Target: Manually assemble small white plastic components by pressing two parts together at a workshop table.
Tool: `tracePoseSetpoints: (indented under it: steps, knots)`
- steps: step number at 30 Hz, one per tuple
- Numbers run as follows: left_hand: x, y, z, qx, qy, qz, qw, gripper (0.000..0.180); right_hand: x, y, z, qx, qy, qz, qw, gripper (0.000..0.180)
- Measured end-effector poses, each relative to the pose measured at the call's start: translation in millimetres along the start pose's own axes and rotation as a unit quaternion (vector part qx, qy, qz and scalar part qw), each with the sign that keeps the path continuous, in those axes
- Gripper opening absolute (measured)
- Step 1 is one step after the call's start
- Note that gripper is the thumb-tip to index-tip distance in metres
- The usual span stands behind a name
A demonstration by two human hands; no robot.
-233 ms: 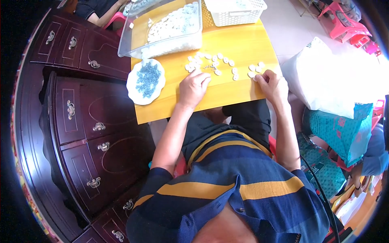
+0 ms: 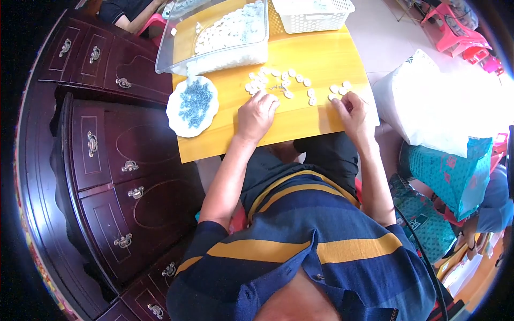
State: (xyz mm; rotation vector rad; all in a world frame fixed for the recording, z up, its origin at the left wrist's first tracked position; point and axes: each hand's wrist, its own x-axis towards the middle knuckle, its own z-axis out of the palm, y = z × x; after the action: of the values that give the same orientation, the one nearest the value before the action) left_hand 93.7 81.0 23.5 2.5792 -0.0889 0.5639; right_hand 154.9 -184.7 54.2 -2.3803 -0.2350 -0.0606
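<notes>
My left hand (image 2: 256,119) rests on the wooden table with its fingers pinched together; what they hold, if anything, is hidden. Just beyond its fingertips lies a cluster of small white round pieces (image 2: 259,81) with dark centres. A few tiny metal pieces (image 2: 277,88), like screws, lie beside that cluster. Toward the table's right edge, my right hand (image 2: 355,116) has thumb and forefinger apart, its other fingers curled. Several more white round pieces (image 2: 343,91) lie right at its fingertips. Between the hands, two white pieces (image 2: 311,101) sit close together.
A scalloped white plate (image 2: 174,115) of blue-grey screw-like pieces stands left. Behind are a clear plastic bin (image 2: 235,63) of white pieces and a white basket (image 2: 313,22). Dark drawers (image 2: 139,150) flank the left; a white sack (image 2: 412,101) and teal bag (image 2: 455,176) stand right. Other people are nearby.
My right hand has drawn slightly back, its thumb and forefinger parting beside the white pieces. The left hand stays almost in place.
</notes>
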Motion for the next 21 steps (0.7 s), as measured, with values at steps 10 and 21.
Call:
tracePoseSetpoints:
  steps: [10, 21]
  knots:
    - [-6, -11, -8, -0.111, 0.033, -0.023, 0.993, 0.006, -26, -30, 24, 0.113, -0.064, -0.055, 0.990, 0.026]
    - [-17, 1, -19, -0.111, -0.024, -0.040, 0.993, 0.012, -18, -30, 28, 0.083, -0.055, -0.084, 0.992, 0.019]
